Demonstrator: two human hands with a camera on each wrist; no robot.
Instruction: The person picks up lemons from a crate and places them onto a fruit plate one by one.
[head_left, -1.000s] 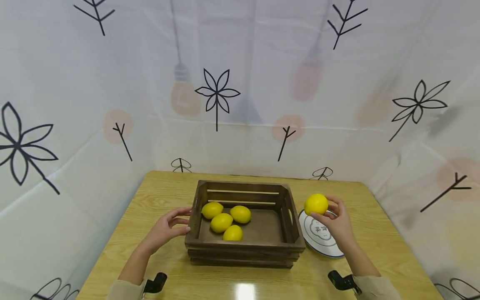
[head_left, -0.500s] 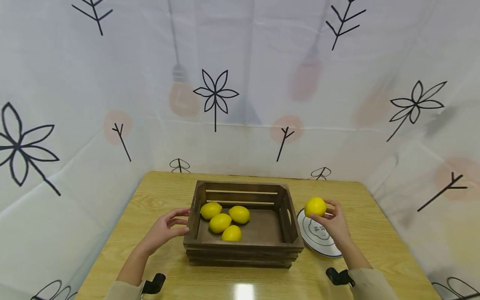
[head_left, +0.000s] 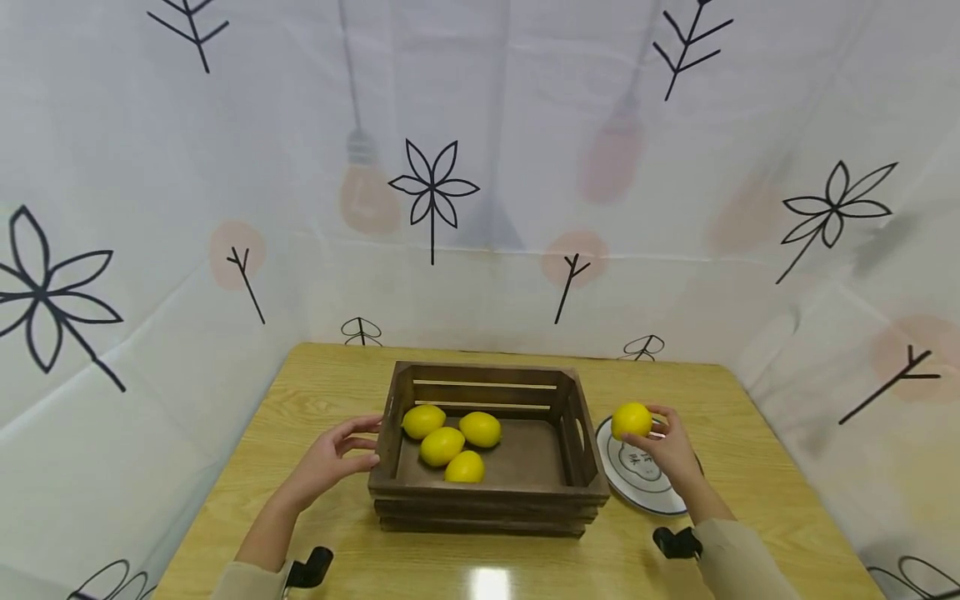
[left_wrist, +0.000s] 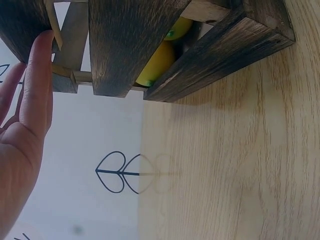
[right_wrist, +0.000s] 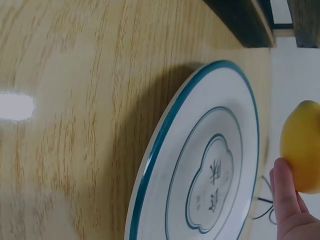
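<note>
Held lemon (head_left: 632, 421), pinched in your right hand (head_left: 673, 457) above the plate (head_left: 639, 482) — loosened too high, its round body could bounce off. Your left hand (head_left: 330, 458), fingers extended, touches the crate (head_left: 487, 507) — an uneven push might skew it.

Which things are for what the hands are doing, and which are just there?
Probably in the job:
right hand, holding a yellow oval lemon
round white plate with blue-green rim
left hand, at a brown slatted wooden crate
four more yellow oval lemons inside

Just there:
pale wooden table
white cloth with black plant drawings
</note>
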